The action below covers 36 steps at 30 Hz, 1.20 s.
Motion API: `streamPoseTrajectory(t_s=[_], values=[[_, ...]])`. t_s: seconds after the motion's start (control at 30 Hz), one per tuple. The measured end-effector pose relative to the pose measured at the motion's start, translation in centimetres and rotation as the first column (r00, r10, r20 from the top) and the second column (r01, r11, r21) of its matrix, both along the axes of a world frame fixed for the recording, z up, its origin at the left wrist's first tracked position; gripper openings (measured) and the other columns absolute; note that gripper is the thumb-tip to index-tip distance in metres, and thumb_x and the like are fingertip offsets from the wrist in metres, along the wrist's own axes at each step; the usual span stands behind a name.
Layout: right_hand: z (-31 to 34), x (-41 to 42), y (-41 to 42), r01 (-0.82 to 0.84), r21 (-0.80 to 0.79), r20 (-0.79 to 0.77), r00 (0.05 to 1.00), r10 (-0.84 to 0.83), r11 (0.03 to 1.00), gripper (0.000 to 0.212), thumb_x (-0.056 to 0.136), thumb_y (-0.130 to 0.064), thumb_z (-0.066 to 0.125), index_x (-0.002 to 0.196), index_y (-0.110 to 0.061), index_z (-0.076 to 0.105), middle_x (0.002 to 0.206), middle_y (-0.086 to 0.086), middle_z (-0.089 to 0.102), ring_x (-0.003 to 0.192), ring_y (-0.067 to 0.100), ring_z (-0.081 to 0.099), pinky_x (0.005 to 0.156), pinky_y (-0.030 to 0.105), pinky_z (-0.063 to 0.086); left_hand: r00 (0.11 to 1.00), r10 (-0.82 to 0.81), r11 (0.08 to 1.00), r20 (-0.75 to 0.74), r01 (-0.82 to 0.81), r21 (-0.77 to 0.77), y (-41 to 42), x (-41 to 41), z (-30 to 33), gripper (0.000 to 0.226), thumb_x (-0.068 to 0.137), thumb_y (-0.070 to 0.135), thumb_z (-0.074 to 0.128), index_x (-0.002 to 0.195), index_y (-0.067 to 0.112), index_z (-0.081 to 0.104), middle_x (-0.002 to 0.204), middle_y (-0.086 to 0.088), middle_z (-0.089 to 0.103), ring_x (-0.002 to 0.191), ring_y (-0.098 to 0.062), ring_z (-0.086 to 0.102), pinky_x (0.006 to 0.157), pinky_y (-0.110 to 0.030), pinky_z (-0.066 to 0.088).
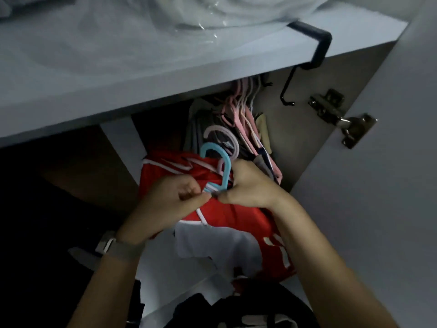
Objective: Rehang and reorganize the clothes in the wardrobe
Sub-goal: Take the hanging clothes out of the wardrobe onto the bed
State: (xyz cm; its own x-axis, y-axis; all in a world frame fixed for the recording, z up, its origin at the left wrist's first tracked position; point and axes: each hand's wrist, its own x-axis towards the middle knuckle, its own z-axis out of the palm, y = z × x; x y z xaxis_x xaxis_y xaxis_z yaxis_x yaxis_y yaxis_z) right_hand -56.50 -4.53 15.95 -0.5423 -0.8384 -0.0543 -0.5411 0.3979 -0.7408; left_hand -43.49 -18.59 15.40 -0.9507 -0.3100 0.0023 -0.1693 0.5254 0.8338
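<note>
A dim wardrobe is seen beneath a pale shelf [142, 91], with a door hinge [343, 119] at the right. A blue hanger [218, 162] stands upright at the centre over a red shirt [236, 214], hook curling left. Its neck is pinched by the left hand [175, 197] and the right hand [250, 185]. Pink hangers [243, 119] hang farther back.

A red jersey [212, 185] with white trim hangs bunched below a blue hanger [218, 162] and a pale pink hanger [228, 138], beside hung pink hangers [243, 110].
</note>
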Motion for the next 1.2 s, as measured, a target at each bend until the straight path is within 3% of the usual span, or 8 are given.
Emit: streamPoseTrajectory(t_s=[0.1,0.23,0.47,0.57,0.73,0.87,1.0,1.2], values=[[0.4,2.9,4.1,0.06,-0.006,0.007,0.998,-0.06,0.998,0.03,0.065,-0.013,0.075,0.08,-0.033,0.059,0.07,-0.017,0.062,0.067,-0.001,0.06,0.063,0.018,0.044,0.994,0.04,0.999,-0.1,-0.037,0.028,1.4,1.7,0.0,0.013,0.079,0.029,0.071,0.081,0.024,0.06,0.081,0.01,0.064,0.082,0.0,0.06,0.075,-0.013,0.043],[0.5,7.3,8.6,0.238,-0.013,-0.045,0.97,-0.239,0.971,0.031,0.06,-0.019,0.074,0.084,-0.032,0.058,0.075,-0.013,0.064,0.072,0.008,0.063,0.067,0.027,0.051,0.945,-0.284,0.877,-0.162,0.187,-0.443,3.8,2.2,-0.8,0.054,0.068,0.056,0.063,0.113,0.029,0.052,0.106,0.019,0.051,0.105,-0.004,0.043,0.092,-0.019,0.036],[-1.1,17.0,18.7,0.613,0.084,-0.078,0.79,-0.608,0.786,0.036,0.057,-0.018,0.066,0.091,-0.027,0.061,0.077,-0.01,0.065,0.066,0.012,0.06,0.063,0.026,0.05,0.838,-0.496,0.766,-0.225,0.301,-0.568,13.9,4.1,-3.5,0.056,0.057,0.038,0.082,0.108,0.032,0.06,0.121,-0.002,0.036,0.113,-0.026,0.038,0.097,-0.042,0.029],[-0.8,21.9,22.6,0.749,0.099,-0.069,0.662,-0.746,0.655,0.034,0.058,-0.012,0.069,0.073,-0.035,0.05,0.062,-0.018,0.056,0.058,0.009,0.051,0.053,0.013,0.037,0.674,-0.712,0.631,-0.197,0.49,-0.601,18.2,4.6,-3.5,0.055,0.058,0.044,0.076,0.108,0.028,0.06,0.125,0.0,0.046,0.118,-0.021,0.044,0.103,-0.045,0.026],[0.2,29.8,28.6,0.89,0.105,-0.074,0.452,-0.889,0.444,0.029,0.058,-0.011,0.067,0.081,-0.024,0.056,0.066,-0.004,0.059,0.061,0.016,0.055,0.055,0.029,0.045,0.408,-0.899,0.397,-0.157,0.612,-0.684,26.8,6.9,-2.8,0.048,0.071,0.055,0.06,0.096,0.014,0.064,0.093,-0.001,0.061,0.081,-0.024,0.059,0.077,-0.036,0.049],[0.8,35.4,34.4,0.959,0.144,-0.112,0.262,-0.959,0.245,0.031,0.058,-0.017,0.07,0.071,-0.036,0.049,0.062,-0.011,0.055,0.059,0.01,0.052,0.053,0.027,0.042,0.211,-0.963,0.267,-0.17,0.63,-0.729,34.2,10.0,-2.6,0.049,0.079,0.059,0.046,0.078,0.013,0.062,0.068,0.0,0.058,0.059,-0.021,0.058,0.056,-0.031,0.047],[0.2,42.1,40.7,0.99,0.139,-0.135,0.041,-0.99,0.022,0.037,0.059,-0.034,0.066,0.094,-0.026,0.06,0.072,-0.005,0.06,0.064,0.014,0.055,0.06,0.041,0.05,-0.002,-0.98,0.15,-0.2,0.654,-0.742,42.6,13.5,-3.0,0.044,0.08,0.056,0.046,0.075,0.015,0.061,0.064,0.003,0.056,0.053,-0.016,0.055,0.05,-0.022,0.036],[-1.0,55.6,50.3,0.93,0.033,-0.069,-0.362,-0.929,-0.365,0.053,0.058,-0.056,0.076,0.105,-0.037,0.06,0.087,-0.022,0.065,0.079,-0.003,0.061,0.074,0.027,0.052,-0.272,-0.912,0.01,-0.308,0.734,-0.679,57.2,21.4,-4.0,0.028,0.08,0.047,0.058,0.077,0.021,0.047,0.064,0.005,0.052,0.054,-0.014,0.051,0.046,-0.028,0.042]])
